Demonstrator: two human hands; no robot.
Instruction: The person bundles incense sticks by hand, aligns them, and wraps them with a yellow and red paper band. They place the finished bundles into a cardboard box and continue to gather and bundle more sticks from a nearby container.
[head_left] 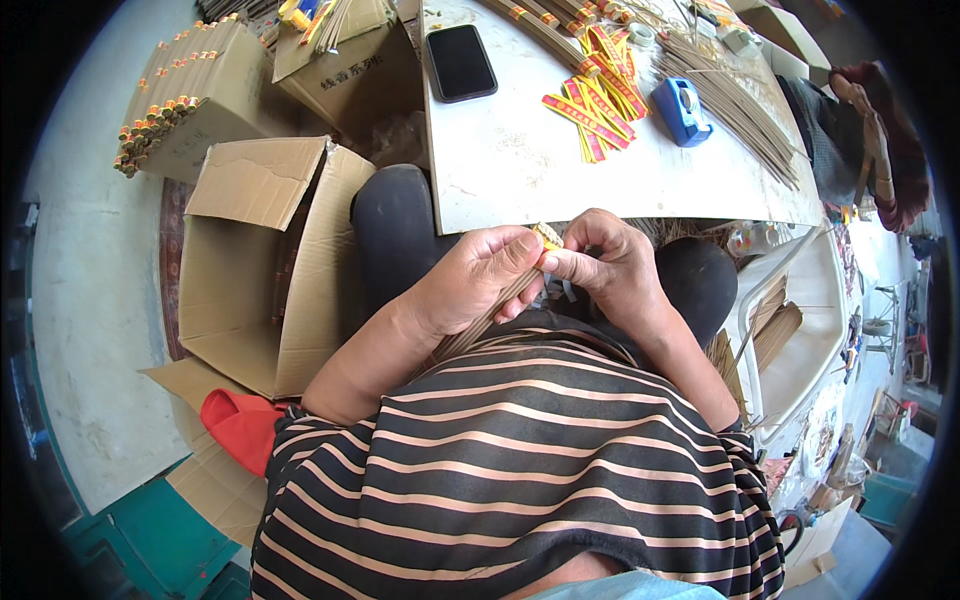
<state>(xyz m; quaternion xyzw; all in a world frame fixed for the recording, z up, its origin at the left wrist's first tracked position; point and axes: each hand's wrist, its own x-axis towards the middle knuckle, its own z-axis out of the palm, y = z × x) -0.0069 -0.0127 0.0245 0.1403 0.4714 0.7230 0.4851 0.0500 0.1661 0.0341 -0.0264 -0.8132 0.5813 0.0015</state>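
Note:
My left hand is closed round a bundle of thin brown incense sticks, which slants from my lap up toward the table edge. Around the bundle's upper end sits a yellow paper band, and the pale stick ends show just above it. The thumb and fingers of my right hand pinch at this band, close against the left fingertips. Part of the band is hidden by the fingers. On the table ahead lie red-and-yellow paper strips and a blue tape dispenser.
A black phone lies on the white table, with loose incense sticks toward its right. An open cardboard box stands at my left; banded bundles are stacked behind it. A white bin holding sticks is at my right.

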